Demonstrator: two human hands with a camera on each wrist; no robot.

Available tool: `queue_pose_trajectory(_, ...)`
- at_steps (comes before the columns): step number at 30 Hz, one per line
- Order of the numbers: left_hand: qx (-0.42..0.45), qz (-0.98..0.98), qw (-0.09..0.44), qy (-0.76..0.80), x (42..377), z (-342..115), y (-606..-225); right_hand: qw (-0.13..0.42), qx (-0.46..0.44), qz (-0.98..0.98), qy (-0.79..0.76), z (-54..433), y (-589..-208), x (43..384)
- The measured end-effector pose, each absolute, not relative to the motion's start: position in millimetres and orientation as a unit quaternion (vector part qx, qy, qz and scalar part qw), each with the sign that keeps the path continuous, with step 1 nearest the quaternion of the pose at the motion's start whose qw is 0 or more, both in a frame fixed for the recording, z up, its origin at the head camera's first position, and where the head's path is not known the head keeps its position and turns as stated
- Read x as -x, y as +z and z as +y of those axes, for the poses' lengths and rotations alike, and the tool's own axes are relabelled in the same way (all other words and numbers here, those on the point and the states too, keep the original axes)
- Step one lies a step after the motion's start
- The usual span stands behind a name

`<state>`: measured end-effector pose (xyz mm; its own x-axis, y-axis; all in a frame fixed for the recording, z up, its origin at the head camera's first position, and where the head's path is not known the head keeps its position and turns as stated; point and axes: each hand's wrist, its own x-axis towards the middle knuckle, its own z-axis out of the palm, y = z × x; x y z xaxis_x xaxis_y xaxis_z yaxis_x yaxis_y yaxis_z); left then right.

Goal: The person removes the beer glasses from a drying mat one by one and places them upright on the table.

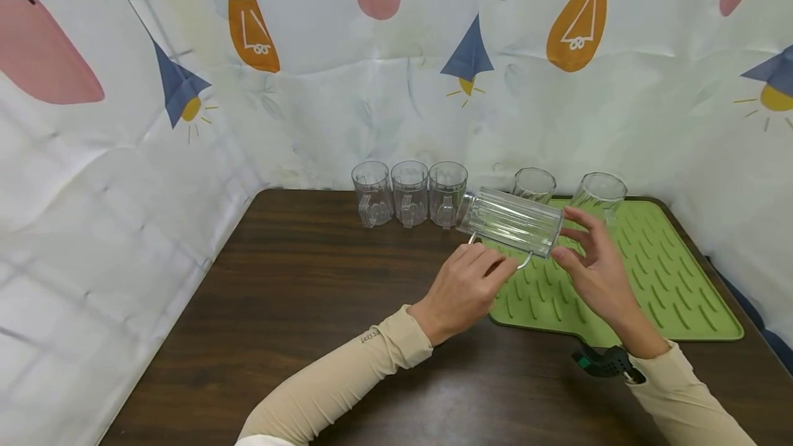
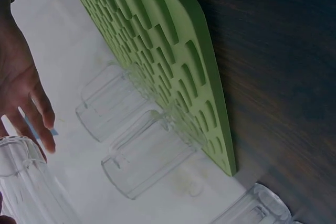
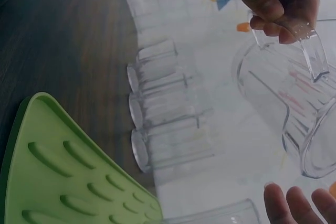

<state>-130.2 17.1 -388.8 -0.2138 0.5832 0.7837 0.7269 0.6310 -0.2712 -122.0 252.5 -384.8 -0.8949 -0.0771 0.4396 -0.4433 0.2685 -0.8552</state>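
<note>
My left hand (image 1: 467, 288) grips the handle (image 3: 315, 59) of a clear ribbed mug (image 1: 511, 221). The mug is held up on its side above the near-left part of a green drying mat (image 1: 681, 281). Beside the mug's right end is my right hand (image 1: 597, 274), its fingers spread and slightly bent. A small gap shows between those fingers (image 3: 296, 203) and the mug in the right wrist view. Two more clear mugs, a left one (image 1: 534, 184) and a right one (image 1: 599, 191), stand at the mat's back edge. The held mug partly hides the left one.
To the left of the mat, three clear mugs stand in a row at the table's back edge: a left mug (image 1: 374, 191), a middle mug (image 1: 410, 191) and a right mug (image 1: 448, 188). A printed white curtain (image 1: 347, 109) hangs behind the dark wooden table (image 1: 297, 274).
</note>
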Motion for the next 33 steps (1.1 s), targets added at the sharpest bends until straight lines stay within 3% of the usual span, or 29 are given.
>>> queue_pose_trajectory(33,0.425,-0.786,0.447,-0.048,132.3,16.3,-401.8,0.108,-0.172,-0.741,0.640,238.3,-388.9,132.4)
